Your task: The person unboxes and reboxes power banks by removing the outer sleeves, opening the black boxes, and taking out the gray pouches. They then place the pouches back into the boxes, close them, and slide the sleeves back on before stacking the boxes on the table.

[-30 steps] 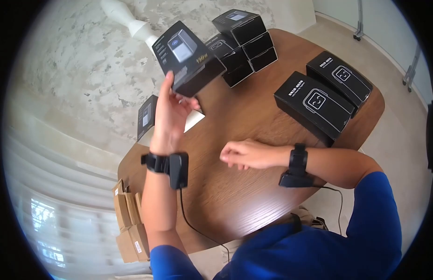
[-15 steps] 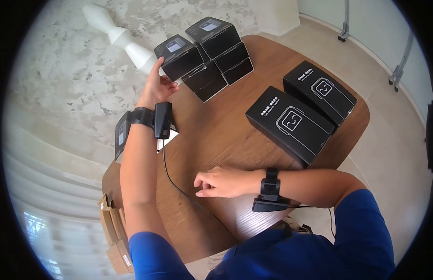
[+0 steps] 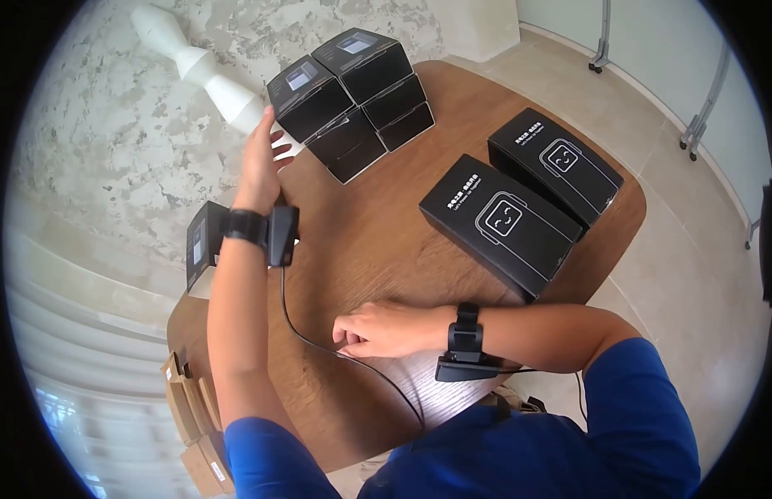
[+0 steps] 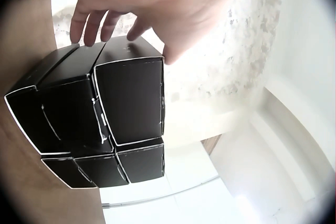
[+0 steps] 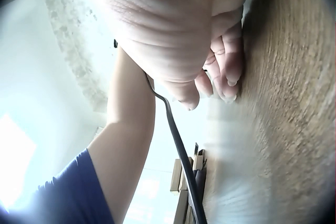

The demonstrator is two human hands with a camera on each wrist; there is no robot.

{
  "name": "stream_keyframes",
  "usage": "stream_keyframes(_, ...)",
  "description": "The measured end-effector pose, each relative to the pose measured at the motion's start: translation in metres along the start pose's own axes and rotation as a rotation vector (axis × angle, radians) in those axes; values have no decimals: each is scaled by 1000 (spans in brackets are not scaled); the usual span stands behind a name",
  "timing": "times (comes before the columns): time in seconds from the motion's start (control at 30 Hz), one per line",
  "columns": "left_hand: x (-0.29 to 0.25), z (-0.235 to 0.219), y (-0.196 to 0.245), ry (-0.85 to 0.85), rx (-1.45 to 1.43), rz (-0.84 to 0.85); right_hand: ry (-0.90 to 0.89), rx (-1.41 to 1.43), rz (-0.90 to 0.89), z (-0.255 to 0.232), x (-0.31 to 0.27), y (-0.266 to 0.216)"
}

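In the head view my left hand is at the near left side of a stack of black boxes, its fingertips right at the top left box. The left wrist view has these fingers spread and fairly straight over that box's side, with the thumb at its edge. Several boxes make up the stack, two columns side by side, the upper ones bearing a device picture. My right hand rests on the wooden table near its front, fingers loosely bent and holding nothing.
Two larger black boxes with a smiling-face drawing lie side by side on the right. Another black box stands at the left edge, partly behind my left forearm. Brown cartons are at the lower left. A cable crosses the table.
My left hand has carried a black box onto the left column of the stack, set it down and loosened from it. My right hand stays resting on the table.
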State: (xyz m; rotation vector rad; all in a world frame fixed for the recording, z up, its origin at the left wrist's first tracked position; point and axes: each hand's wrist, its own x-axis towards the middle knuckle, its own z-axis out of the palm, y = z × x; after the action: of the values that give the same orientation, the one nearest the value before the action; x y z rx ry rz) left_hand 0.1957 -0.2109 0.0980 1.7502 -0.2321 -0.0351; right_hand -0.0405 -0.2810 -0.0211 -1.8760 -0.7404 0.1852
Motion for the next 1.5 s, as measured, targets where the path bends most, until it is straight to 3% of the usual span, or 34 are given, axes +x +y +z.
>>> stream_keyframes(0.03,-7,-1,-8,0,-1,-1,0,0,2,-1,0,1)
stream_keyframes(0.1,-31,-6,-29,40,78,213,32,21,-21,0,-1,2)
stream_keyframes(0.17,-75,-14,-50,-36,131,167,31,38,-30,1,0,4)
stream_keyframes(0.23,-131,-14,-64,-162,-47,41,18,43,-40,1,1,4)
stream_keyframes(0.3,-163,-33,-82,-256,-52,-132,10,66,-24,0,2,4)
stream_keyframes(0.57,-246,-97,-105,-210,-175,-219,-4,101,2,-2,7,14)
stream_keyframes(0.63,-261,-106,-106,-232,-146,-192,12,89,4,-4,8,15)
stream_keyframes(0.7,-274,-108,-105,-241,-163,-177,-31,255,172,-9,9,9)
stream_keyframes(0.83,-290,-112,-106,-281,-75,-87,3,391,257,-11,12,15)
stream_keyframes(1.03,-286,-117,-109,-401,-80,-53,58,285,312,-9,12,7)
stream_keyframes(1.1,-283,-119,-112,-390,-63,-42,160,295,318,-9,11,4)
stream_keyframes(1.17,-284,-120,-114,-432,-116,-39,252,83,328,-10,6,-16)
stream_keyframes(1.2,-284,-120,-113,-428,-139,-41,344,-168,190,-13,-1,-22)
stream_keyframes(1.23,-284,-122,-115,-393,-156,-46,421,-406,186,-15,-6,-51)
stream_keyframes(1.3,-282,-122,-119,-433,-184,-38,594,-732,61,-26,-22,-63)
stream_keyframes(1.43,-282,-119,-123,-389,-265,4,770,-1135,238,-70,-72,-61)
stream_keyframes(1.5,-282,-120,-122,-394,-248,-6,778,-1062,477,-93,-101,-53)
